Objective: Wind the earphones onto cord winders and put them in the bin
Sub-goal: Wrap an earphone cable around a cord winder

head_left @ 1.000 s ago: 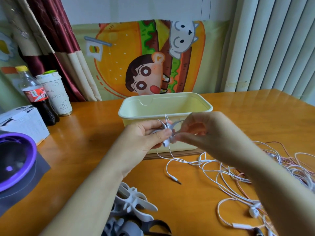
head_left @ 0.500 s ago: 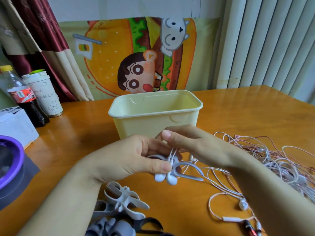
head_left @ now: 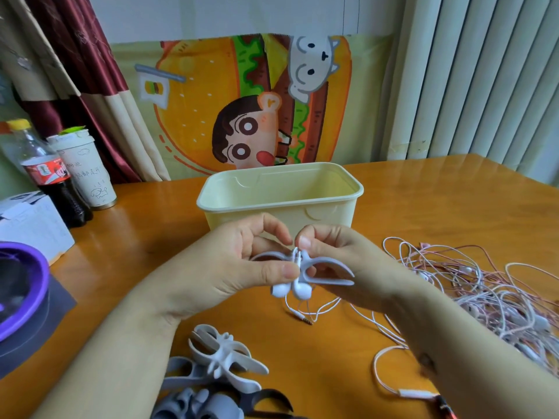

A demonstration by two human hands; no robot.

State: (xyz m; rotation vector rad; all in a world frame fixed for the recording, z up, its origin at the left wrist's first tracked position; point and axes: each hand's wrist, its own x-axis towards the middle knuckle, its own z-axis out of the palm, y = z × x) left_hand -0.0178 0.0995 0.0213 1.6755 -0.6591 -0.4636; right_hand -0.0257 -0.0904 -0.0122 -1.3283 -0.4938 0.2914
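Note:
In front of the cream bin, both hands hold a grey cord winder. My left hand grips its left wing, thumb pressing near the centre. My right hand pinches the white earphone cord at the winder's middle slot. Two white earbuds hang just below the winder. Their cord trails down to the table and ends in a jack plug. The bin's inside looks bare from here.
A tangle of white and pink earphones covers the table's right side. Spare grey, white and black winders lie at the near edge. A cola bottle, paper cup, white box and purple-rimmed object stand at left.
Both hands came down from the bin's rim toward me with the winder. The two earbuds now hang below the winder's centre, and the cord sits in its middle slot.

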